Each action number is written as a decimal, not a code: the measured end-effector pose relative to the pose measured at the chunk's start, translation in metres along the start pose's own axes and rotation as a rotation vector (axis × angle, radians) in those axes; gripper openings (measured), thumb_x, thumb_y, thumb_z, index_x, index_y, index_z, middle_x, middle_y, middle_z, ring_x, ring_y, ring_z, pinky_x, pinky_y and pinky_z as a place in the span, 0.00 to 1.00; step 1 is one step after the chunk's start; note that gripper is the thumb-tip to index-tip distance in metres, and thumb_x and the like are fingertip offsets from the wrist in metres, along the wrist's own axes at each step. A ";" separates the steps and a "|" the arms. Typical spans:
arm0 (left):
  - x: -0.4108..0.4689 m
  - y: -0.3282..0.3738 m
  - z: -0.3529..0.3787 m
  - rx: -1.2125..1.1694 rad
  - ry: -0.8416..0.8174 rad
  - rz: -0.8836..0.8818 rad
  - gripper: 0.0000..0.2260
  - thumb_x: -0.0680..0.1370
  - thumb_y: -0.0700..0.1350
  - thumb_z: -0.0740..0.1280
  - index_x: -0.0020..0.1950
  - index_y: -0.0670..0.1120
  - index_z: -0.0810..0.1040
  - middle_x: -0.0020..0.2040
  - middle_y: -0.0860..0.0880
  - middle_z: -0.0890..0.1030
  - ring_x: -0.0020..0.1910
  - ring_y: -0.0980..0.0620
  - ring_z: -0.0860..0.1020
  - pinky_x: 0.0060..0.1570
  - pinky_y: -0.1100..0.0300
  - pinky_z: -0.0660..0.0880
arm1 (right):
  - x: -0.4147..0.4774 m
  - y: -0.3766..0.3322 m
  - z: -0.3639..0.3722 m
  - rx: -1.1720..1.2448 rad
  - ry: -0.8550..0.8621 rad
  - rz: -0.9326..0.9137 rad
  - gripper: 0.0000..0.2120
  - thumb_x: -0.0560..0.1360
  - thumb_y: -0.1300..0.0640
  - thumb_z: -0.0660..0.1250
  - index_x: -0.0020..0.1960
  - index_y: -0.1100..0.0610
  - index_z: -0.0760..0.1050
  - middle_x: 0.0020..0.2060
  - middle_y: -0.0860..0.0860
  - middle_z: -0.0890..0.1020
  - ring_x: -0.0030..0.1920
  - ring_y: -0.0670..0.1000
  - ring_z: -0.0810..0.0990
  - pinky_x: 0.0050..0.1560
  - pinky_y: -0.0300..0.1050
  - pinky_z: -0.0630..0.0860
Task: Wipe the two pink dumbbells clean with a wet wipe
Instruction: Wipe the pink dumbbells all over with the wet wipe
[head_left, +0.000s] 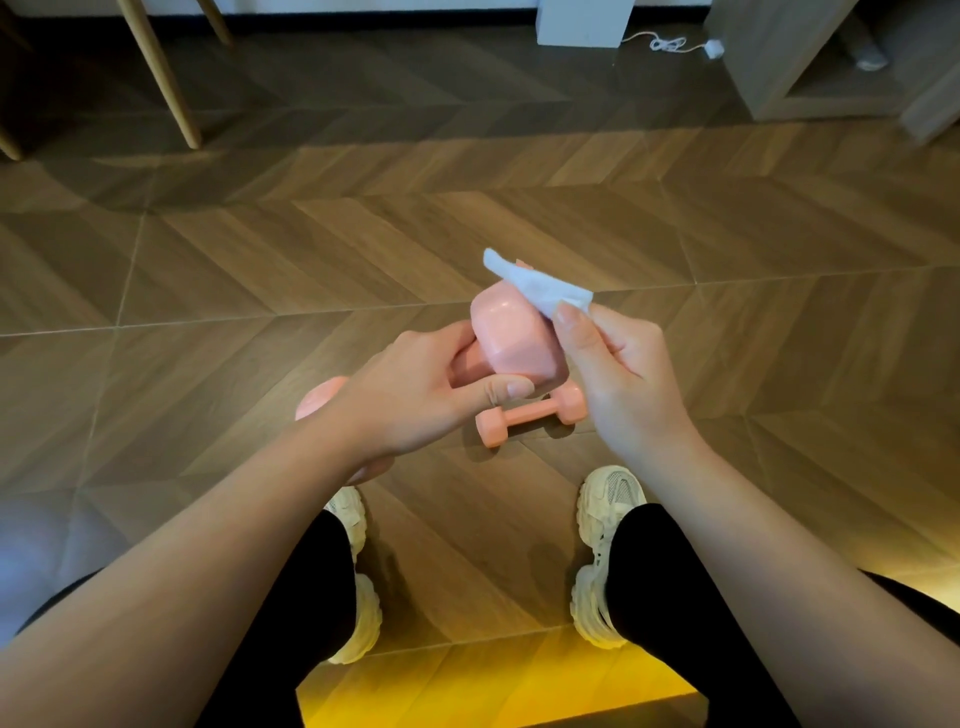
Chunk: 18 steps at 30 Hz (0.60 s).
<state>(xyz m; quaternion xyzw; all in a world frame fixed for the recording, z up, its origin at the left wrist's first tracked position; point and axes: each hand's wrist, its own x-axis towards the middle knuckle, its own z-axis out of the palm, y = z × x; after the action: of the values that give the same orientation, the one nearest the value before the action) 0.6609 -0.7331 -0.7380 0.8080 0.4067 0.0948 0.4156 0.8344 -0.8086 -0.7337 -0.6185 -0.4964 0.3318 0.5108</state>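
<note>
A: Take the floor dumbbell (527, 418) as the mark. What is the biggest thing about it?
B: The wooden floor (311, 249) it lies on, laid in a chevron pattern. Far beyond it, toward the upper right, stands a wooden cabinet (810, 67). Far beyond it to the left are slanted chair legs (174, 93).
A: And nearer the person?
B: Black-trousered legs, with a pale left shoe (358, 608) and a pale right shoe (605, 545) on the near side of it, one to each side.
A: The hands?
B: Both are raised above it. The left hand (415, 400) is just left of it, with its fingers curled round the handle of the held dumbbell (511, 338) and its thumb laid across the front. The right hand (618, 369) is just right of it.
A: How does the held dumbbell sit?
B: Tilted. One head points up and away over the floor dumbbell, hiding part of it, and the other head peeps out behind the left wrist.
A: The right hand's fingers?
B: Thumb and forefinger are closed in a pinch on the wet wipe (535, 283), and the other fingers are folded in.
A: Where is the wipe?
B: Draped against the top of the raised head, its free end sticking up to the left.
A: Anything smaller?
B: A white cable (667, 44), far beyond, beside the cabinet.
</note>
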 end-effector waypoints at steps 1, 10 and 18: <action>0.000 0.001 0.000 0.003 -0.007 -0.001 0.16 0.65 0.77 0.58 0.43 0.68 0.70 0.38 0.75 0.75 0.38 0.68 0.75 0.33 0.62 0.63 | 0.000 0.001 0.000 0.001 0.010 0.006 0.20 0.81 0.52 0.58 0.40 0.62 0.79 0.28 0.55 0.72 0.31 0.51 0.70 0.34 0.46 0.66; 0.001 0.003 -0.001 -0.017 -0.027 -0.014 0.19 0.65 0.75 0.58 0.44 0.64 0.71 0.35 0.65 0.78 0.38 0.65 0.76 0.36 0.62 0.66 | -0.001 0.001 -0.003 -0.015 0.004 -0.043 0.22 0.81 0.53 0.58 0.45 0.71 0.78 0.32 0.68 0.73 0.32 0.57 0.70 0.37 0.51 0.71; -0.001 0.004 -0.001 -0.015 -0.014 -0.023 0.18 0.66 0.75 0.58 0.45 0.65 0.71 0.36 0.66 0.78 0.40 0.66 0.76 0.36 0.64 0.66 | -0.004 -0.002 -0.003 0.000 -0.016 -0.067 0.20 0.82 0.56 0.57 0.41 0.69 0.78 0.29 0.64 0.71 0.32 0.46 0.68 0.44 0.30 0.66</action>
<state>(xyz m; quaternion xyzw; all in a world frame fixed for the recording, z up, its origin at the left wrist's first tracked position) 0.6621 -0.7340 -0.7342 0.8009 0.4123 0.0873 0.4254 0.8356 -0.8131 -0.7315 -0.5987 -0.5209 0.3193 0.5179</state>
